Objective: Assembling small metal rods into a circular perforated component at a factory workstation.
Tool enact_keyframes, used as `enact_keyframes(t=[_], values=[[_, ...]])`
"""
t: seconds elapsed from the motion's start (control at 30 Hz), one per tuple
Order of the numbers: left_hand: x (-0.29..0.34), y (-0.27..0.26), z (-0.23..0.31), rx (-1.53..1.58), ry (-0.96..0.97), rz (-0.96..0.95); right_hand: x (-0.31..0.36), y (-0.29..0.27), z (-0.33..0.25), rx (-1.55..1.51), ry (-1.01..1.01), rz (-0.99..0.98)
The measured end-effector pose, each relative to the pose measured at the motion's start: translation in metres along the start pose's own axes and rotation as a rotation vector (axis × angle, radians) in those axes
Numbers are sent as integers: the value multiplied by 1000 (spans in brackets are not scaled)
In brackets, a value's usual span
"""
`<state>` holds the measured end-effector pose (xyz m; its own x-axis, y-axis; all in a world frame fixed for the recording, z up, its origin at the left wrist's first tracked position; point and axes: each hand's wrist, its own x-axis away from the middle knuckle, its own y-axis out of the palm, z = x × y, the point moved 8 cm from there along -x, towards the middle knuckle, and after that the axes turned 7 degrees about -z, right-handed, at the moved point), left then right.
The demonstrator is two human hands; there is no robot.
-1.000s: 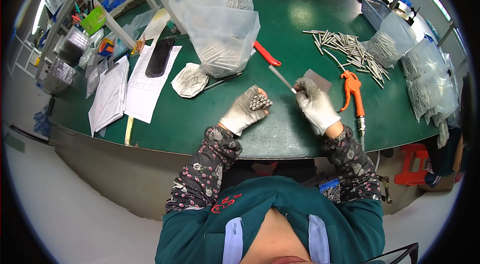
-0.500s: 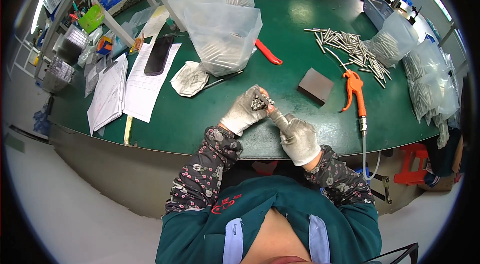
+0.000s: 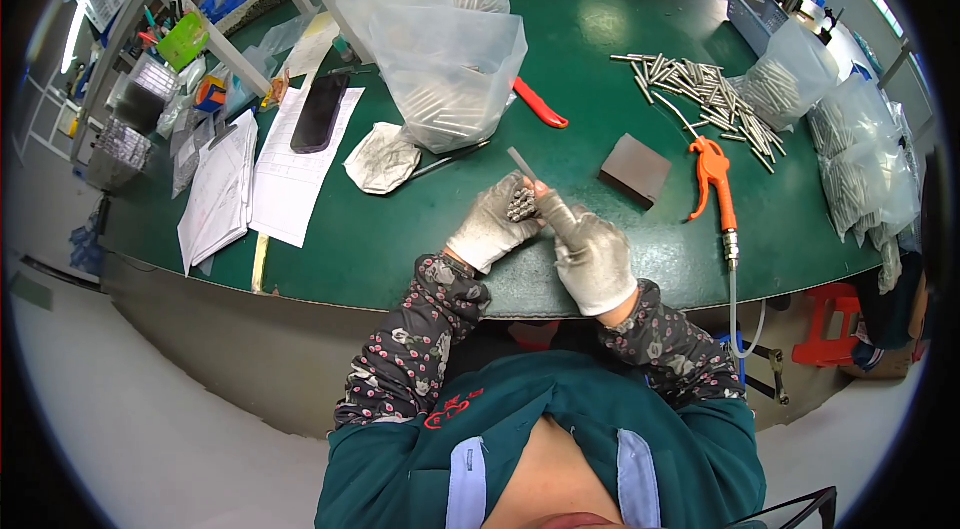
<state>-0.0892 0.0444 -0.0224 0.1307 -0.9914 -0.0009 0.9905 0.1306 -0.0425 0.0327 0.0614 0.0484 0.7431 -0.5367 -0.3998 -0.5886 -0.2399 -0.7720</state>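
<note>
My left hand (image 3: pixel 490 227), in a white work glove with bare fingertips, is wrapped round a bundle of short metal pins (image 3: pixel 521 204). The pins' round ends face up. Close beside it, my gloved right hand (image 3: pixel 598 264) pinches one metal pin (image 3: pixel 520 163), which slants up and to the left past the bundle. The fingertips of both hands nearly meet there, and the lower end of that pin is hidden. Both hands are over the front edge of the green table (image 3: pixel 480 274).
A dark block (image 3: pixel 636 171) and an orange air gun (image 3: pixel 712 179) with a hose lie to the right. Behind them is a heap of loose pins (image 3: pixel 700 94). Bags of pins (image 3: pixel 445 99) stand at the back, near a red handle (image 3: pixel 541 104), a crumpled cloth (image 3: pixel 382 159) and a phone (image 3: pixel 319 113).
A pin that lay across the bundle's ends now points up and left from my right fingertips. My right hand has shifted slightly left; the bundle stays in my left hand.
</note>
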Motion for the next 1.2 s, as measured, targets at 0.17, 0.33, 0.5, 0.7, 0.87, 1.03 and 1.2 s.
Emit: enact_keyframes(t=[0.17,0.33,0.5,0.7,0.87,1.03,1.2], values=[[-1,-7,-2,-166,56,17,19,3,-1,105,14,-86],[-3,-2,3,-137,-19,-27,24,11,-1,144,11,-125],[-1,-2,5,-189,35,-2,-1,6,2,11,42,-32],[1,-4,8,-125,-32,17,2,-11,22,-78,76,-1],[1,-5,17,-222,17,41,16,-10,16,-62,78,-145],[1,-3,16,-36,52,13,7,-8,14,-14,-23,-279],[1,-4,17,-113,-10,38,-11,-35,20,-78,32,-189]])
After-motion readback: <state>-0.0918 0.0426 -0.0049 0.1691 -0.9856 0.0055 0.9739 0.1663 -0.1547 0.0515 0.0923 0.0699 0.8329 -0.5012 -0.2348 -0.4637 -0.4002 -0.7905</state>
